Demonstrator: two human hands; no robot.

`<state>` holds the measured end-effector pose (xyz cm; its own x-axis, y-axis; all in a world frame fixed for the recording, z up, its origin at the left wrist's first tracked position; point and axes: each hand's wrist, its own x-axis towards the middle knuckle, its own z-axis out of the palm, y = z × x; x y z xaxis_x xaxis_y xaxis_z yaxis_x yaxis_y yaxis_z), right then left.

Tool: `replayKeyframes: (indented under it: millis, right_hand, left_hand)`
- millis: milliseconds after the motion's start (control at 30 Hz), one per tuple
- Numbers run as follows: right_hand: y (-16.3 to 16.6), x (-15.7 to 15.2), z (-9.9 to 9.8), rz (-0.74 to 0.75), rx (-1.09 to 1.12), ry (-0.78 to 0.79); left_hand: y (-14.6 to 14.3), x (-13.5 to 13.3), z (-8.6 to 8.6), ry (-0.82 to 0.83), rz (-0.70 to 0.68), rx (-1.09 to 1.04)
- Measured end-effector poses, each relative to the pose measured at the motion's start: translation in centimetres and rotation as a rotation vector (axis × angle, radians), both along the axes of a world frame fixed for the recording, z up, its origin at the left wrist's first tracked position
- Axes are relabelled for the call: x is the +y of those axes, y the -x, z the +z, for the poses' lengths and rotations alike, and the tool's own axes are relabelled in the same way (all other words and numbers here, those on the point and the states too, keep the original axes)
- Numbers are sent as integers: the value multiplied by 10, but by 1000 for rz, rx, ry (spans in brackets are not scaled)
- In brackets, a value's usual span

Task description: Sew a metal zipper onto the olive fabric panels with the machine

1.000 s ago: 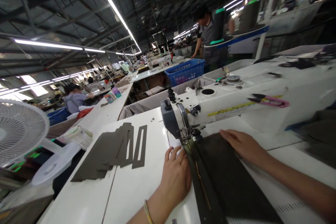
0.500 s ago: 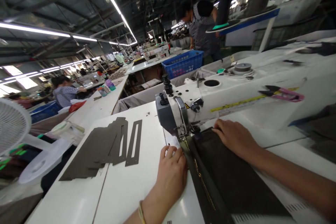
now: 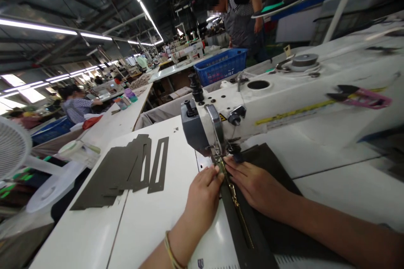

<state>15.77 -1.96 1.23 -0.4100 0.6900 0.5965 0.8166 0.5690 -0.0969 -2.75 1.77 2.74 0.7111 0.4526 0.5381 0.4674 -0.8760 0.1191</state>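
A white sewing machine (image 3: 277, 101) stands on the white table (image 3: 132, 222). Under its needle lies a dark fabric piece (image 3: 268, 164) with a metal zipper (image 3: 236, 201) running toward me. My left hand (image 3: 202, 197) rests palm down on the table at the zipper's left edge, fingers together and stretched toward the needle. My right hand (image 3: 255, 185) lies flat on the dark fabric just right of the zipper, fingertips close to the presser foot. Both hands press the work down; neither grips anything.
A stack of dark cut pieces with slots (image 3: 126, 172) lies to the left on the table. A white fan (image 3: 12, 147) stands at far left. Pink snips (image 3: 362, 96) rest on the machine arm. A blue basket (image 3: 221, 67) and other workers are behind.
My right hand has slid left across the fabric to sit beside the zipper near the needle. My left hand has edged forward. The view has tilted and moved closer.
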Motion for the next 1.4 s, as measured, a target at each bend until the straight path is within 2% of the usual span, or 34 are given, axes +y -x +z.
replayKeyframes:
  millis: [233, 600, 767, 867, 933, 1000, 1067, 1200, 1300, 1400]
  right_hand:
    - [-2, 1, 3, 23, -49, 15]
    - [1, 6, 1, 30, 3, 21]
    - [-1, 4, 9, 71, 31, 16]
    - [-1, -3, 18, 109, 122, 125]
    - [0, -9, 21, 96, 194, 224]
    - [2, -15, 20, 71, 231, 256]
    - [4, -20, 12, 51, 202, 200]
    - [6, -26, -9, -16, -19, -23]
    - [6, -26, -13, -22, -109, -37]
    - [7, -25, -8, -28, -133, -23]
  left_hand:
    - [-2, 4, 6, -46, -91, 96]
    - [-6, 9, 4, -34, -46, 60]
    - [-6, 9, 3, 51, -2, 67]
    - [-6, 7, 4, 58, 32, 67]
    - [-5, 4, 5, 53, 46, 63]
    - [-4, -1, 4, 48, 54, 48]
    - [-2, -7, 0, 43, 61, 20]
    - [-2, -15, -8, 9, 49, -12]
    - [-2, -13, -9, -36, 13, 14]
    - [-2, -9, -5, -61, -11, 60]
